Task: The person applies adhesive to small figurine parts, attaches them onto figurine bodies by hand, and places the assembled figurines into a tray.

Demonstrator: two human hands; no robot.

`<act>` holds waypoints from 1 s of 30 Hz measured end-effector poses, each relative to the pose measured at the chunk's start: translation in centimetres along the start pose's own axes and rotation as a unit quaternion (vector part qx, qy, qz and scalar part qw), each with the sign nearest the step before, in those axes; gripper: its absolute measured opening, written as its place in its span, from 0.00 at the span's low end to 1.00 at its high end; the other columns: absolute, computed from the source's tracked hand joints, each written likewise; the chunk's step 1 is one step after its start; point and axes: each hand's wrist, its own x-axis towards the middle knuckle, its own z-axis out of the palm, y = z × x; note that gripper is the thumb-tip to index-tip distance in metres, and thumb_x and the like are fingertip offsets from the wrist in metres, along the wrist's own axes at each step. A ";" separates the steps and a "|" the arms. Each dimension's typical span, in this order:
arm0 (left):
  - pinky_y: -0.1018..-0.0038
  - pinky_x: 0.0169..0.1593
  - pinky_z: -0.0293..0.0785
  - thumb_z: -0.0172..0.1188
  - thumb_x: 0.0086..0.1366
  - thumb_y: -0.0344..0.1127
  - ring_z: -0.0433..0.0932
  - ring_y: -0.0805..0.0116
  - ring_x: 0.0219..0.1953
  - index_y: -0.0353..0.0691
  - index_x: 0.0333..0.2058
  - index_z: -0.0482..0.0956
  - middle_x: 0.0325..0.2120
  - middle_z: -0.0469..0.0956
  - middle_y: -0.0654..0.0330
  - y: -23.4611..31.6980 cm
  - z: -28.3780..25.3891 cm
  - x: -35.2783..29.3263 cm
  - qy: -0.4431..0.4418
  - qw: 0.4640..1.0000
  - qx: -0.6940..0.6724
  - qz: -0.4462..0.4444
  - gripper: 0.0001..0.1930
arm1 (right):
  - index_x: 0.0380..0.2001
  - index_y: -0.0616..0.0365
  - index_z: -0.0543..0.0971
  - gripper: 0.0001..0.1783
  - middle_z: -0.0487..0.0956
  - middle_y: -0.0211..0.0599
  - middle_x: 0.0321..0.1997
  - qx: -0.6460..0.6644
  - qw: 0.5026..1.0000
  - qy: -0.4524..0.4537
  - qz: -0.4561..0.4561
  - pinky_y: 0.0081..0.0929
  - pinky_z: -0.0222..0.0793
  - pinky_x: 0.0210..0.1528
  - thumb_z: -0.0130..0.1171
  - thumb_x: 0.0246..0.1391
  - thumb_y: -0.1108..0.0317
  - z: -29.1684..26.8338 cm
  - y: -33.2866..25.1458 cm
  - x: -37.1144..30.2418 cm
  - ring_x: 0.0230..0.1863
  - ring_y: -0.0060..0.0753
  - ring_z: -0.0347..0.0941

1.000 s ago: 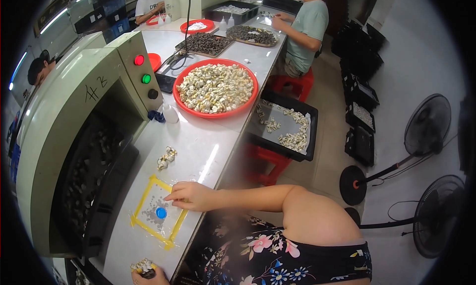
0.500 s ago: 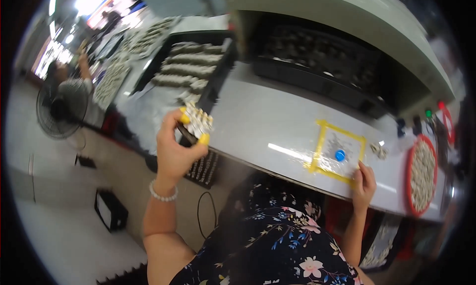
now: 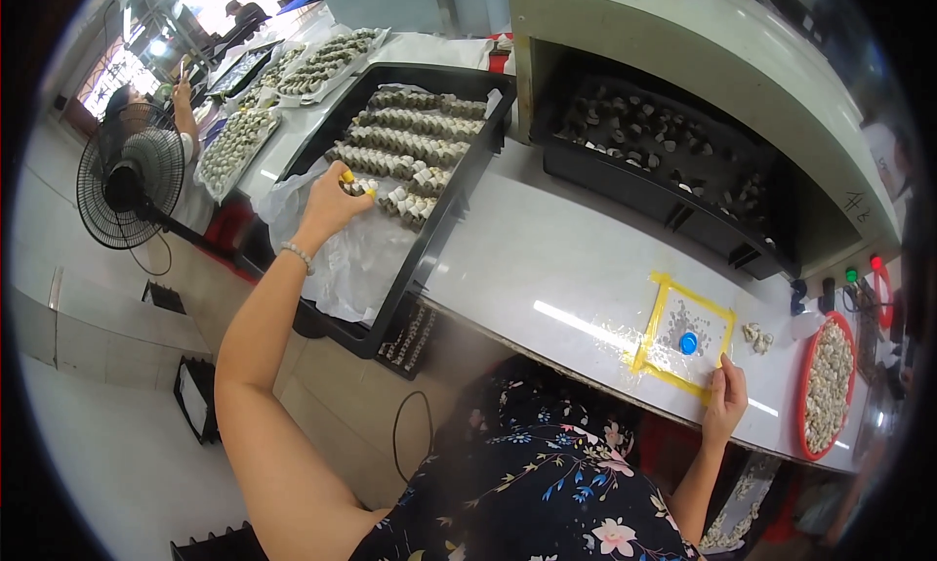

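Note:
My left hand (image 3: pixel 335 207), with yellow covers on its fingertips, reaches over the black tray (image 3: pixel 398 286). Its fingers are closed around a short row of small white-and-grey pieces (image 3: pixel 363 185). Rows of similar pieces (image 3: pixel 405 163) stand in that tray on crumpled clear plastic sheeting (image 3: pixel 356 258). By the table's front edge my right hand (image 3: pixel 724 405) has its fingers curled together; what they hold, if anything, is hidden. Beside it lies a square framed with yellow tape (image 3: pixel 652 341), bearing a blue round cap (image 3: pixel 688 343) and scattered small grey bits (image 3: pixel 686 319).
A red-rimmed basket (image 3: pixel 802 405) of small pale pieces stands at the right, near a small loose heap (image 3: pixel 756 338). Under a grey hood (image 3: pixel 683 24) sits another black tray (image 3: pixel 634 175). A fan (image 3: pixel 127 175) and a person's arm (image 3: pixel 183 107) are at far left.
My left hand has moved forward and left with the pieces, from near the table edge to over the black tray. The right hand stays by the taped square.

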 end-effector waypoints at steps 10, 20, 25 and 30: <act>0.66 0.38 0.69 0.68 0.41 0.44 0.75 0.54 0.33 0.33 0.33 0.72 0.29 0.76 0.48 -1.5 1.4 1.2 -0.039 0.999 0.004 0.010 0.24 | 0.44 0.70 0.74 0.13 0.67 0.30 0.31 -0.016 1.000 -0.003 0.015 0.16 0.60 0.39 0.49 0.58 0.76 0.2 -0.4 0.0 0.34 0.20 0.63; 0.71 0.38 0.68 0.67 0.49 0.40 0.73 0.65 0.33 0.35 0.38 0.75 0.31 0.76 0.54 -3.4 2.0 0.8 -0.061 0.996 -0.063 -0.006 0.20 | 0.44 0.69 0.74 0.13 0.69 0.31 0.32 -0.021 1.000 -0.004 0.007 0.16 0.60 0.40 0.50 0.57 0.75 0.1 -0.2 0.1 0.35 0.21 0.64; 0.69 0.43 0.68 0.59 0.57 0.38 0.73 0.61 0.37 0.36 0.40 0.74 0.35 0.76 0.53 -2.2 1.9 -0.2 -0.052 0.997 -0.045 0.030 0.15 | 0.44 0.69 0.74 0.13 0.70 0.32 0.32 -0.032 0.999 0.000 0.009 0.17 0.61 0.40 0.50 0.57 0.76 -0.1 -0.2 -0.1 0.36 0.22 0.65; 0.69 0.51 0.65 0.51 0.63 0.36 0.73 0.55 0.48 0.38 0.48 0.68 0.42 0.74 0.47 -1.2 2.5 -0.6 -0.087 0.996 -0.012 0.028 0.16 | 0.44 0.68 0.75 0.13 0.71 0.35 0.33 -0.055 0.998 0.003 -0.006 0.16 0.61 0.41 0.51 0.56 0.77 -0.7 -0.6 -0.3 0.36 0.23 0.66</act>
